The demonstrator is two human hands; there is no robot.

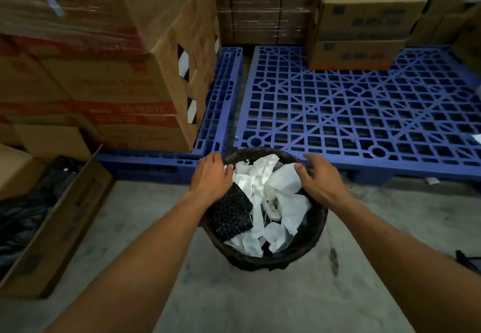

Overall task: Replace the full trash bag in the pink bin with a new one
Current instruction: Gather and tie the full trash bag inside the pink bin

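A round bin stands on the concrete floor in front of me, wrapped all over in a black trash bag (291, 257), so its pink colour is hidden. The bag is full of crumpled white paper (276, 197) and a black bubbly sheet (230, 214). My left hand (210, 176) rests on the bag's left rim, fingers curled over the edge. My right hand (321, 179) sits on the right rim, with the thumb inside the opening and the fingers on the bag's edge. I cannot tell how firmly either hand grips the bag.
Blue plastic pallets (364, 109) lie just behind the bin. Stacked cardboard boxes (104, 77) rise at the left, more boxes (361, 25) stand at the back. An open flat cardboard box (52, 228) holding dark bags lies on the floor at the left.
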